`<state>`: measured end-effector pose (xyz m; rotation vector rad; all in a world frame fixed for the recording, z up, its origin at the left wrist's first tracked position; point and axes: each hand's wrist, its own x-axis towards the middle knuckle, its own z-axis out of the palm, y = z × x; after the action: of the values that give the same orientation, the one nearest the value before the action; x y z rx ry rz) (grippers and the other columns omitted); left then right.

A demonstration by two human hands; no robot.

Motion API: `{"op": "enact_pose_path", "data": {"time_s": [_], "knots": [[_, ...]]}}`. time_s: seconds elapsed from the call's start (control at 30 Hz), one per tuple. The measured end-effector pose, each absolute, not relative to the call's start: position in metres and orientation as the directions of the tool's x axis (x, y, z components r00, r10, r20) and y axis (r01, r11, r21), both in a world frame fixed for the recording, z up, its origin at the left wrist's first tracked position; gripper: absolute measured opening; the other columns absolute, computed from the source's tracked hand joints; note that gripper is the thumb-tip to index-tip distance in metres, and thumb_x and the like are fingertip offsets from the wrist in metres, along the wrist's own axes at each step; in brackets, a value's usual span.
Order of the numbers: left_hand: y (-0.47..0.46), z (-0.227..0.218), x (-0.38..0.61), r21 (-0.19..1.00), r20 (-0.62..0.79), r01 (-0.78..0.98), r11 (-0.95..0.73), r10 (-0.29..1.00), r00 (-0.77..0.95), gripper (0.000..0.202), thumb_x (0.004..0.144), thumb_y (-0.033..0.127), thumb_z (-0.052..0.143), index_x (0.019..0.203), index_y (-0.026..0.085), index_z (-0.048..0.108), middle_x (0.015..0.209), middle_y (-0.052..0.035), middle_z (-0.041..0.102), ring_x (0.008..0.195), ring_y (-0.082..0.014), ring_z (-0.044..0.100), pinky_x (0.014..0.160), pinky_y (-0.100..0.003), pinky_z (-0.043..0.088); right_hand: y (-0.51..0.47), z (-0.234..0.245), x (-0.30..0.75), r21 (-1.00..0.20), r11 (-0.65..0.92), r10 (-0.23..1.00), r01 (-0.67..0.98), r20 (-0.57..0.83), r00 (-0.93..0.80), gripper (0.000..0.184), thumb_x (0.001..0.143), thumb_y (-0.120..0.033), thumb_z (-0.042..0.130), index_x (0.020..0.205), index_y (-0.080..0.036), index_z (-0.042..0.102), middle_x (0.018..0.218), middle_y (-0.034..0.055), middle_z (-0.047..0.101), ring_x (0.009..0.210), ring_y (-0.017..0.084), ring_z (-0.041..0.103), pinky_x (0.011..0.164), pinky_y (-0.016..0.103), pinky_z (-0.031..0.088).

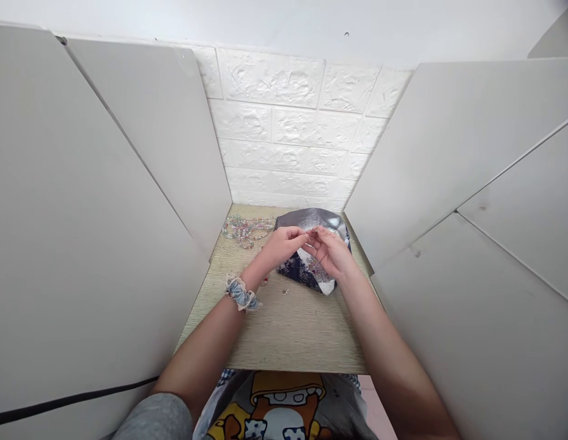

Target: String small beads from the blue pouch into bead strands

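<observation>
A pale wood-grain desk (293, 330) carries a tangled strand of multicoloured beads (247, 231) near its far left corner and a dark patterned pouch (311, 219) by the far edge. A tiny metal piece (284, 291) and specks of red bead (264, 281) lie nearer the middle.

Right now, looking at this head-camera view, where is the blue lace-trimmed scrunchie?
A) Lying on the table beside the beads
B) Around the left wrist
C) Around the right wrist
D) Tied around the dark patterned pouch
B. The blue scrunchie circles the wrist just behind the left hand, while the wrist behind the right hand is bare.
</observation>
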<state>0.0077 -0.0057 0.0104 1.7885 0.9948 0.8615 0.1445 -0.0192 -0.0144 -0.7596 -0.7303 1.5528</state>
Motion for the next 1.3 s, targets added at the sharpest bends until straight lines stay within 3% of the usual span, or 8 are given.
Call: {"op": "enact_pose_path", "data": {"time_s": [0.67, 1.3], "knots": [[-0.0065, 0.0088, 0.0100, 0.935, 0.152, 0.227, -0.273, 0.886, 0.439, 0.022, 0.071, 0.031, 0.044, 0.064, 0.013, 0.054, 0.059, 0.0016, 0.049, 0.058, -0.0087, 0.042, 0.054, -0.021, 0.032, -0.0171, -0.0176, 0.1426, -0.794, -0.132, 0.991, -0.593, -0.094, -0.095, 0.025, 0.072, -0.041, 0.055, 0.065, -0.017, 0.054, 0.064, -0.0019, 0.059, 0.067, 0.009, 0.059, 0.072, 0.027, 0.051], [-0.0085, 0.0086, 0.0101, 0.912, 0.177, 0.275, -0.304, 0.897, 0.404, 0.024, 0.071, 0.034, 0.044, 0.056, 0.014, 0.046, 0.054, 0.0033, 0.042, 0.053, -0.0074, 0.036, 0.049, -0.020, 0.028, -0.0172, -0.0203, 0.1395, -0.801, -0.135, 0.991, -0.583, -0.097, -0.097, 0.020, 0.071, -0.034, 0.058, 0.065, -0.016, 0.055, 0.064, -0.0007, 0.060, 0.065, 0.009, 0.060, 0.071, 0.025, 0.051]]}}
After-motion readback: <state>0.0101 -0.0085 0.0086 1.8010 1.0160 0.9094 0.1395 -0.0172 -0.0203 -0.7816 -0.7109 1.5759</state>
